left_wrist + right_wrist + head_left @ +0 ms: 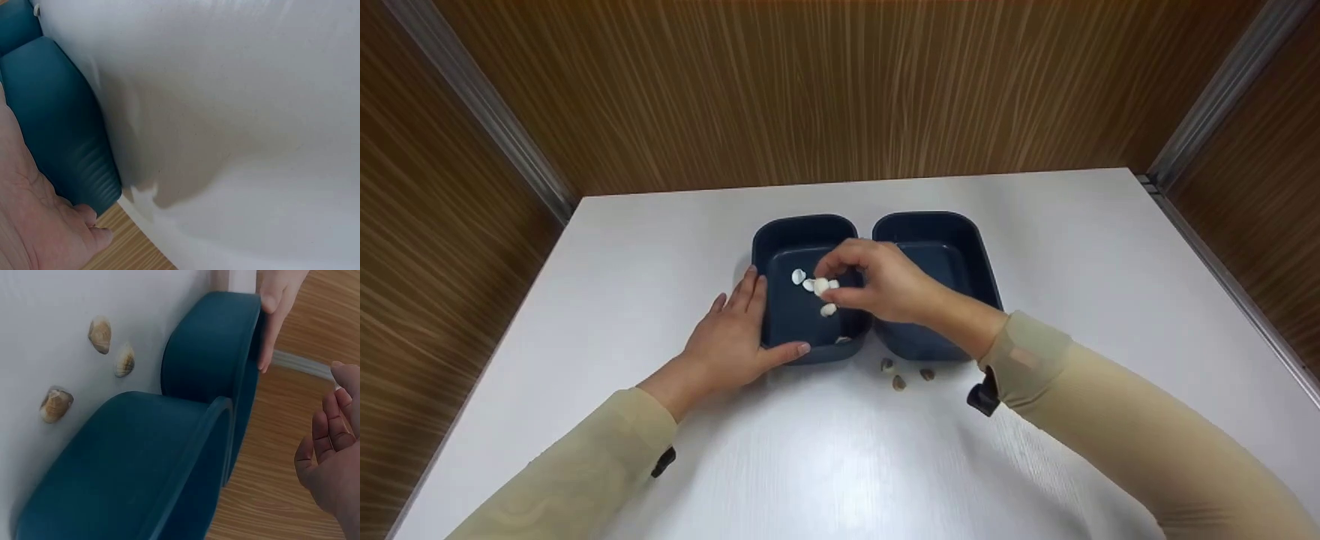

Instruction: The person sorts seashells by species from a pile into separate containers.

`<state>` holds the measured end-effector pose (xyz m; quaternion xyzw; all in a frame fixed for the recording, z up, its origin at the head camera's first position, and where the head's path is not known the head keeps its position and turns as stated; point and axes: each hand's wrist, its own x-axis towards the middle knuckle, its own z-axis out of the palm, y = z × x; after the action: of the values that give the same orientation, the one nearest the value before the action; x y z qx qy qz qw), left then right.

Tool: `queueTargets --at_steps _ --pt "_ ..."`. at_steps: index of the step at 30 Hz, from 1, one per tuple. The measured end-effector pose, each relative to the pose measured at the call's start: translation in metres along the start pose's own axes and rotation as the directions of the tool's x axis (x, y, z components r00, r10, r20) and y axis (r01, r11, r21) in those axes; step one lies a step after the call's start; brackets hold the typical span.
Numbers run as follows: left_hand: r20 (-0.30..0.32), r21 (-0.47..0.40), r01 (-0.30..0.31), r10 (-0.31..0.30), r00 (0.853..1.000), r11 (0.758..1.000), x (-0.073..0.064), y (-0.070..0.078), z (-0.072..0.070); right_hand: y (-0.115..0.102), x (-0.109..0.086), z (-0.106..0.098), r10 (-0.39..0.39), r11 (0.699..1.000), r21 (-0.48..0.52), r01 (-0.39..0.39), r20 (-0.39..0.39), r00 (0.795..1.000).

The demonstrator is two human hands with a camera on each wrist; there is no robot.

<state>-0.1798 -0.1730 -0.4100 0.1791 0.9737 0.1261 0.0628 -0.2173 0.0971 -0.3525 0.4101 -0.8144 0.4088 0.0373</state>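
Note:
My left hand lies against the left side of the left dark blue box, its fingers straight along the wall and its thumb at the front rim. Over that box, my right hand pinches a whitish seashell between thumb and fingers. Below it, inside the box, lie several pale shells, including a white shell and a cream shell. In the right wrist view, the right hand hides most of what it holds.
A second dark blue box stands on the right, close beside the first. On the white table in front lie three brownish shells, among them a striped shell and a brown shell. Wood-grain panels enclose the back and sides.

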Motion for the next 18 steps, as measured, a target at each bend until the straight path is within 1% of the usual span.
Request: queueTargets --at_steps 5,12,18 --pt "0.007 0.009 0.004 -0.004 1.0 1.0 0.0 0.0 0.0 0.011 0.011 0.006 0.084 0.996 0.006 -0.084 -0.005 0.996" --pt "0.006 0.004 0.001 -0.001 1.0 1.0 -0.001 0.0 0.0 0.021 0.018 0.012 0.208 0.978 -0.006 -0.208 0.0 0.978" --pt "0.001 0.009 0.0 0.0 1.0 1.0 -0.001 -0.001 0.001 0.029 0.022 0.019 0.236 0.972 0.005 -0.236 0.008 0.972"
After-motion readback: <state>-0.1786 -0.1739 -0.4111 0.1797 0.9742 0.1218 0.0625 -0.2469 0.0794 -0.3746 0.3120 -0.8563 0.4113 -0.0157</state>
